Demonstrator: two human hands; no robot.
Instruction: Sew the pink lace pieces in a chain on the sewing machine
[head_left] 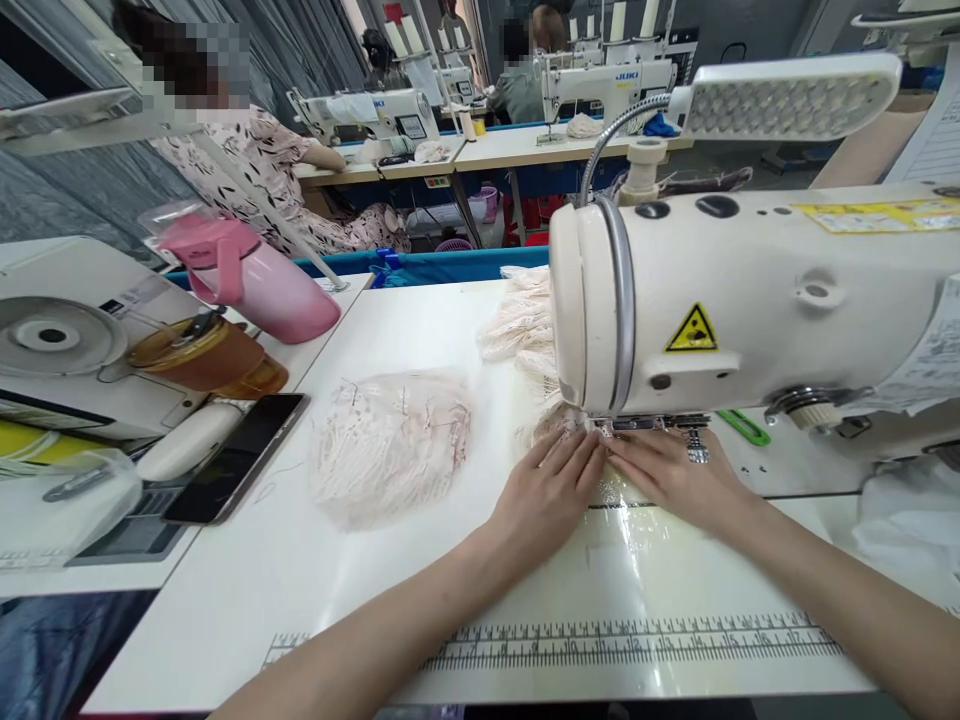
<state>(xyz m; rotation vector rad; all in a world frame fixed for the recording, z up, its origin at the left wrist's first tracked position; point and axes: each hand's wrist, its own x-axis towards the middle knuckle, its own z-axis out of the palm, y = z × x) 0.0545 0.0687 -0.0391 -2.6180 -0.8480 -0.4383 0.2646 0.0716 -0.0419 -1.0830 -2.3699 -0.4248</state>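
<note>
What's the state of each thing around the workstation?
Sewing machine: running or stopped, cannot tell
Left fingers: extended, touching pale fabric
Right fingers: extended, beside the left ones
Pale fabric: rumpled, partly hidden by the machine
Lamp: neck bent; lit or not, unclear
Loose fabric bundle: bunched, untouched
Phone: lying flat, screen dark
Green tool: lying, partly hidden

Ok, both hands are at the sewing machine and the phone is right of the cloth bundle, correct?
No, the head view shows the phone left of the cloth bundle; the left hand and right hand are indeed at the sewing machine.
</note>
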